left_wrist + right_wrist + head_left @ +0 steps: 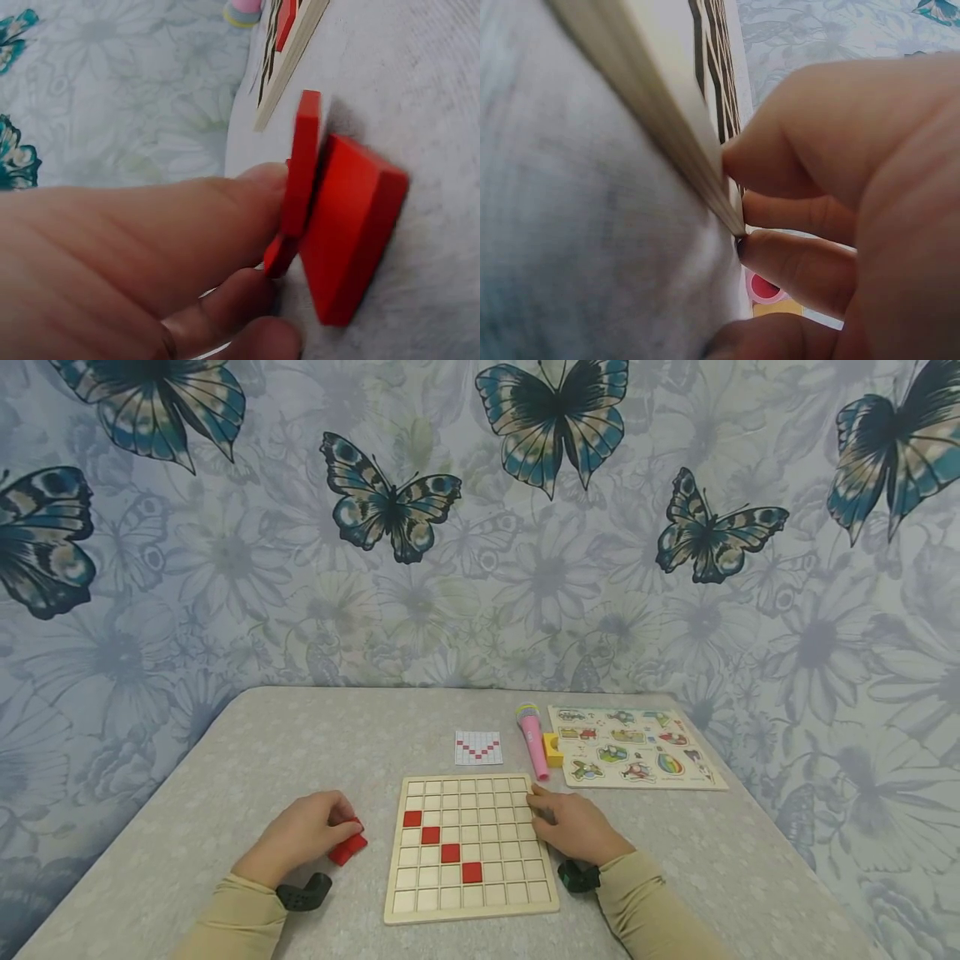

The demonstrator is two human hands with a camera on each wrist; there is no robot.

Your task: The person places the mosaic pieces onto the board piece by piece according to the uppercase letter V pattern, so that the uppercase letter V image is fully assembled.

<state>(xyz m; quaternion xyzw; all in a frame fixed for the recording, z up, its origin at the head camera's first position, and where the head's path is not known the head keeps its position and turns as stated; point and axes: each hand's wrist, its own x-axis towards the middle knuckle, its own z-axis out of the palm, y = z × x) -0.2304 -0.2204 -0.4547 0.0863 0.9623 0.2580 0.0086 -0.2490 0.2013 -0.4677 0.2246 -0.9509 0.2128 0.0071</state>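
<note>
A square pale wooden board (431,892) with a ruled grid lies on a counter (150,827) covered in mottled grey cloth, about midway between the left and right edges and well apart from the far edge. In its cells four flat red square tiles (450,853) are set in a diagonal, stepping from the left column toward the near side. By the left hand (303,828), left of the board, a small red square tile (303,165) is pinched between thumb and fingers, just above a thick red tile (349,232) on the cloth; another red piece is partly hidden there, and whether it is also gripped cannot be told. The board's right edge, near its far corner, is held by the right hand (577,827), with the thumb pressed on the upper face and the fingers bent against the rim. Beyond the board, toward the counter's far edge, a small white gridded card (478,748) is marked with red squares in a V. Toward the far right corner, a pink toy microphone (534,747), a yellow block (552,752) and a wooden picture puzzle (637,747) are placed side by side.
</note>
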